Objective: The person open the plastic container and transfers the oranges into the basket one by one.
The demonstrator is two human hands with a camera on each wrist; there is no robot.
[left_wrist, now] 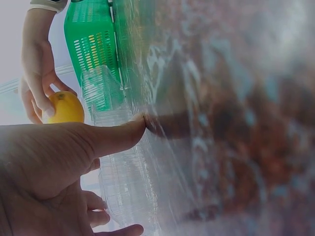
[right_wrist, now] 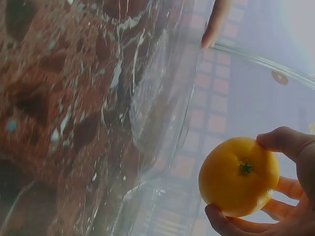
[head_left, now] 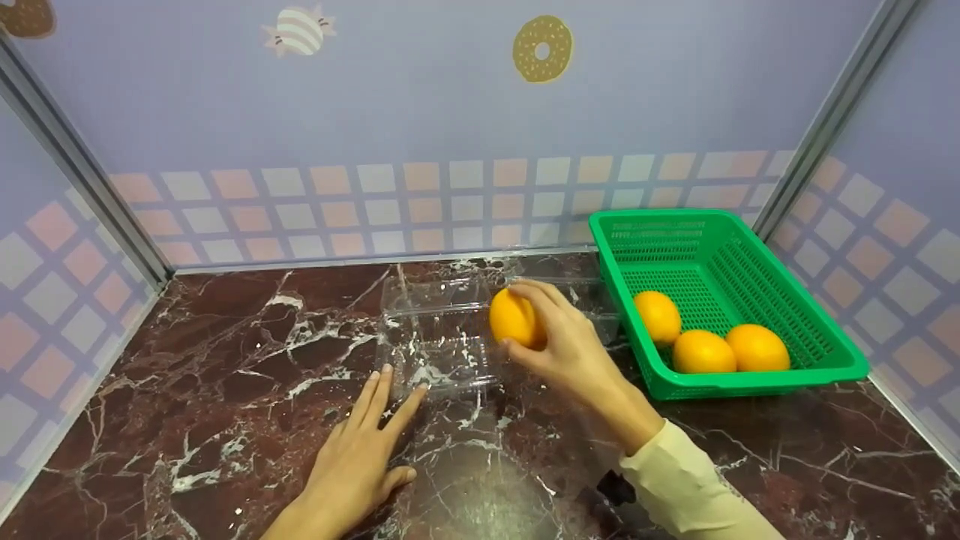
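Observation:
An orange is gripped between the thumb and fingers of my right hand, and its green stem end shows in the right wrist view. The fruit is held above the right part of a clear plastic clamshell box, whose transparent lid seems to lie folded out to the right, partly behind that hand. My left hand lies low at the box's near left corner. Its fingers are stretched out, with fingertips at the box's front edge, and the thumb touches the tabletop.
To the right stands a green plastic basket with three oranges at its near end. The marbled dark red table is bounded by patterned panels at the back and sides. A small black object shows beside the right sleeve.

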